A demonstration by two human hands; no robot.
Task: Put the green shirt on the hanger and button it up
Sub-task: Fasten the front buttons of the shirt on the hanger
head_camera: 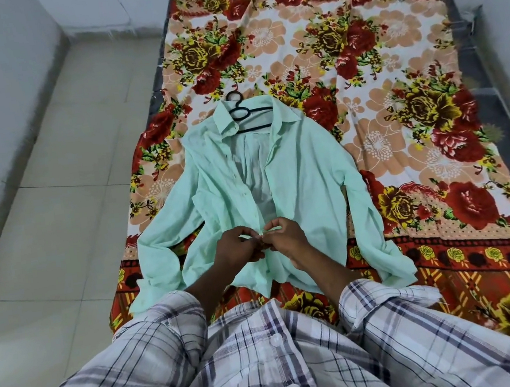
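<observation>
The green shirt (308, 170) lies flat on its back on the bed, spread over a sheet (390, 48) printed with big red and yellow flowers. Its collar points away from the person and its hem lies nearest them. The black hanger (254, 127) is already inside the shoulders, its hook poking out past the collar onto the sheet. The front is open from the collar down, showing the paler inside, and the 2 edges only come together low down, where the hands are.

Both hands work at that spot, close together and nearly touching. The left hand (236, 250) pinches the left front edge with curled fingers, and the right hand (288, 237) pinches the facing edge between thumb and fingertips. I can't make out the button itself between them. The shirt's 2 sleeves trail out to either side of the hands, the cuffs near the foot of the bed. Pale floor tiles (65, 152) run along the left of the bed.
</observation>
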